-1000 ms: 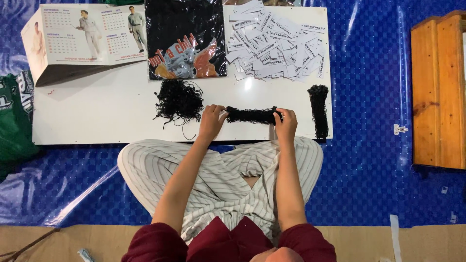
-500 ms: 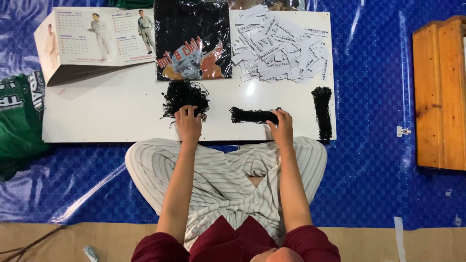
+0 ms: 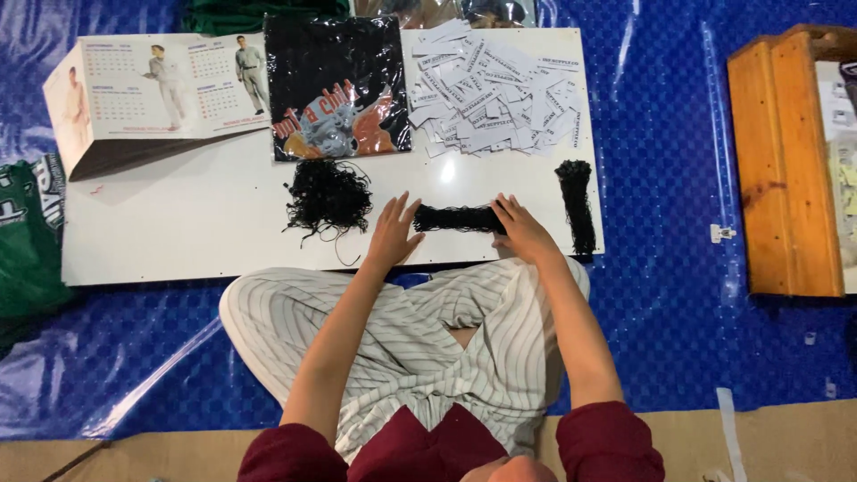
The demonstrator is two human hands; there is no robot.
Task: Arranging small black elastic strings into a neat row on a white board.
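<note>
A short bundle of black strings (image 3: 455, 218) lies across the near part of a white board (image 3: 178, 232). My right hand (image 3: 525, 229) rests on its right end and grips it. At the bundle's left end, my left hand (image 3: 395, 232) hovers with fingers spread, holding nothing. A loose tangle of black strings (image 3: 328, 194) lies just left of that hand. A longer straight bundle of black strings (image 3: 577, 203) lies along the board's right edge.
A heap of white paper tags (image 3: 495, 87) and a black printed garment in clear wrap (image 3: 335, 85) lie at the board's far side. A desk calendar (image 3: 152, 94) stands far left. Green fabric (image 3: 27, 232) is at left, a wooden box (image 3: 786, 161) at right, all on blue sheeting.
My left hand went from the bundle's left end over to the loose tangle, then came back beside the bundle with fingers spread. My right hand stayed on the bundle's right end.
</note>
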